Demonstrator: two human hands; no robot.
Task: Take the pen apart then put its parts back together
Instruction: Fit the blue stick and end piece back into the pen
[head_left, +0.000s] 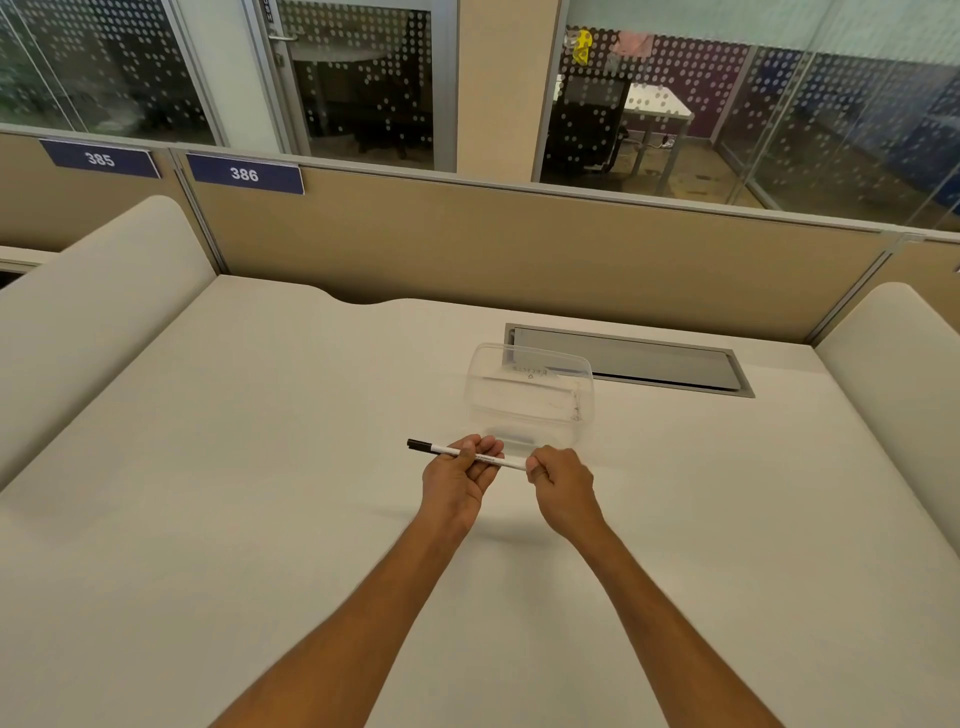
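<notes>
From the head view, you held the pen (470, 455) level above the table (260, 467), with both hands meeting on it just in front of you. Your left hand (457, 480) cradled the middle of the white barrel, fingers curled round it from below, so the black end stuck out past that grip to the left. Your right hand (558, 486) was clenched on the opposite end, fingertips pinching it so closely that whatever part sat there was hidden. Just beyond your two grips, on the far side, a clear plastic container (530, 395) rested on the table, and further back behind it lay a grey cable hatch (649, 364). I could see no loose pen parts beside your hands or in the container, though its clear walls made that hard to tell. As far as I could judge, the pen was in one piece, so either the taking apart had not begun or the reassembly was complete; your stance suited pulling or twisting an end.
</notes>
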